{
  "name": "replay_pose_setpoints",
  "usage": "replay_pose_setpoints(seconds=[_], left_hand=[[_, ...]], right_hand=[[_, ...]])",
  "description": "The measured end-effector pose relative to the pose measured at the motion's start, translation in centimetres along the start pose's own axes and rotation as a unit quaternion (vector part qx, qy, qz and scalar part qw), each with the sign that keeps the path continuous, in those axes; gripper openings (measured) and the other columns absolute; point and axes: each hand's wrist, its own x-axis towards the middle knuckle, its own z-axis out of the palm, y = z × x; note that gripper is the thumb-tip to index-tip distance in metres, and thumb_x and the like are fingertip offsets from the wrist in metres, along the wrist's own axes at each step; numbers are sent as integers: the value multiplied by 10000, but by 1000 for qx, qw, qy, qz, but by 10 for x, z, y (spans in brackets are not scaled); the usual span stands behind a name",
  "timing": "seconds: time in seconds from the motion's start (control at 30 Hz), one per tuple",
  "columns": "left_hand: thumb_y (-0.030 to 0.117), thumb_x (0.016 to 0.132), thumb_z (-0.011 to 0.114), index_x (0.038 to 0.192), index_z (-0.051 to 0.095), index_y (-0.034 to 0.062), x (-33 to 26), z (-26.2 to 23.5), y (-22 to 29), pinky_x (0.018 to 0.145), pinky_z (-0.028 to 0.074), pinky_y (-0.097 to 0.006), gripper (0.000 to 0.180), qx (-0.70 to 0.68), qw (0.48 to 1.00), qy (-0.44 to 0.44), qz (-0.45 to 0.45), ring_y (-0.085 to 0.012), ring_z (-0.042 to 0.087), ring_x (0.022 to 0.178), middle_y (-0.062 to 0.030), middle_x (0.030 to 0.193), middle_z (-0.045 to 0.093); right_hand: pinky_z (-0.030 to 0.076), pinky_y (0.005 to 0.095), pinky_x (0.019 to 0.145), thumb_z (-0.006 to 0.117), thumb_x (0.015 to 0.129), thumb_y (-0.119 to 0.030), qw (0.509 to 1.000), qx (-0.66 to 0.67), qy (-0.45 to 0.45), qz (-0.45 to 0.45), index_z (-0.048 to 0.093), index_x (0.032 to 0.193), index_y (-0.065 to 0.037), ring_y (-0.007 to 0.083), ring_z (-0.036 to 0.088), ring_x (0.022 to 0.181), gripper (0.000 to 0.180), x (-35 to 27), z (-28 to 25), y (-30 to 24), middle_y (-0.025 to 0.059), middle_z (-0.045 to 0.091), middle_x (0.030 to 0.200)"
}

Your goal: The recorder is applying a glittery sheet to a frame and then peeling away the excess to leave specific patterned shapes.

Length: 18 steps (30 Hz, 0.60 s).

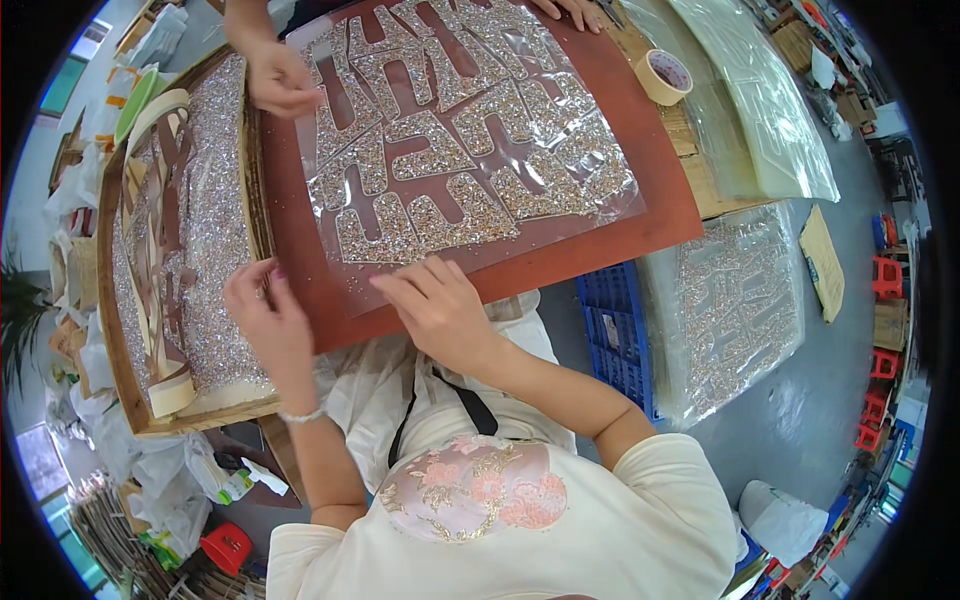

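Note:
A clear film sheet lies on a reddish-brown board, carrying several glittery, rhinestone-covered cut-out pieces with U-shaped gaps. My right hand is at the film's near left part, fingers bent together and tips down at its surface; whatever is under them is hidden. Loose specks lie beside those fingertips. Blurred by motion, my left hand is raised over the board's near left corner, next to the tray's edge. I cannot make out anything in its fingers.
Left stands a wooden tray of loose glitter stones with beige strips across it. Across the board are another person's hands. A tape roll, plastic sheets, a blue crate and a bagged glittery stack are right.

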Motion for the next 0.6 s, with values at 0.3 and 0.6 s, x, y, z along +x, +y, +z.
replay_pose_setpoints(seconds=[0.3, 0.6], left_hand=[[108, 864, 648, 1104, 559, -7, 26, -35, -93, 836, 458, -356, 281, 58, 975, -214, -20, -267, 530, 968, -148, 1004, 549], [58, 843, 640, 891, 618, 6, 39, -43, -57, 829, 438, -389, 75, 184, 971, -114, 99, -299, 528, 947, -117, 902, 548]], right_hand=[[404, 355, 674, 682, 751, -18, 998, 49, -45, 21, 660, 1005, -57, 231, 553, 808, 257, -35, -38, 4, 43, 600, 861], [419, 359, 674, 685, 756, -22, 997, 49, -44, 49, 665, 1003, -58, 228, 558, 795, 250, -49, -77, 15, 49, 607, 858]])
